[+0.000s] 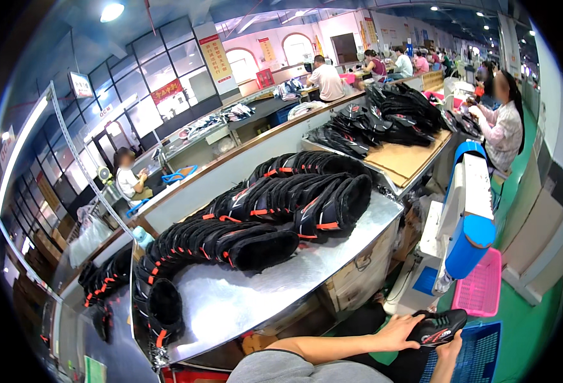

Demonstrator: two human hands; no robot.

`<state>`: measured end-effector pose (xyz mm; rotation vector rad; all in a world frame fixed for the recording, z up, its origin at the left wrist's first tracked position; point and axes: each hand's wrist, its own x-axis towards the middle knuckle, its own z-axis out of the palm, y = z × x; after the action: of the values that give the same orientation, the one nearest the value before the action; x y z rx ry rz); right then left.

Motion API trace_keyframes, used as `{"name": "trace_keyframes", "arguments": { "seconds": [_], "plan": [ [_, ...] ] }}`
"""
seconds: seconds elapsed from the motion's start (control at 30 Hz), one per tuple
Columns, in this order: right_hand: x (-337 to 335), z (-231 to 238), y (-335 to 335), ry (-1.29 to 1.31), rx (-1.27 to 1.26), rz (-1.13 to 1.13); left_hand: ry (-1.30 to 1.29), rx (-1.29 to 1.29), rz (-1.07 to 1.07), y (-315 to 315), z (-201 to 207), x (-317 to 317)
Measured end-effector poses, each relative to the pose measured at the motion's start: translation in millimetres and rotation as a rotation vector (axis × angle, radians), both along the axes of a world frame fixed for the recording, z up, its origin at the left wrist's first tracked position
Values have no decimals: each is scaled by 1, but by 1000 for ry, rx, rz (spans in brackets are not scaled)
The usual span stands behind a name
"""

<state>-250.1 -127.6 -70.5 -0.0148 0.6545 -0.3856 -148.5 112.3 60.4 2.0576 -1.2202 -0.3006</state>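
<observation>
A black shoe upper (439,328) with red and white markings and dark lacing is held low at the right, in front of my body. The fingers of my left hand (399,332) are closed on its left end. My right hand (449,351) grips it from below at its right end. The fingers' far sides are hidden behind the upper. Beneath my hands stands a blue plastic crate (493,348). On the metal table (224,306) to the left, long curved rows of nested black shoe uppers (281,201) with red-orange tabs are lined up.
A white and blue machine (469,223) rises just beyond my hands, beside a pink basket (479,287) on the green floor. Farther back, more black uppers (390,118) lie heaped on a table with brown cardboard (396,159). A person (504,121) works at the right.
</observation>
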Motion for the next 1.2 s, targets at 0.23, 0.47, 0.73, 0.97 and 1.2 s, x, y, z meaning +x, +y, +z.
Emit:
{"name": "trace_keyframes", "arguments": {
  "seconds": [0.23,0.47,0.73,0.97,1.2],
  "plan": [
    [-19,-36,-24,335,-1000,-82,-79,84,-132,-12,-48,40],
    [41,123,26,108,-2101,792,82,118,-401,-10,-19,108],
    [98,97,-26,6,-1737,886,517,-74,148,-78,-18,151],
    [112,89,-26,169,-1250,738,955,-69,217,-122,-35,188],
    [88,70,-20,-10,-824,545,883,60,185,-139,-23,178]
  ]
}}
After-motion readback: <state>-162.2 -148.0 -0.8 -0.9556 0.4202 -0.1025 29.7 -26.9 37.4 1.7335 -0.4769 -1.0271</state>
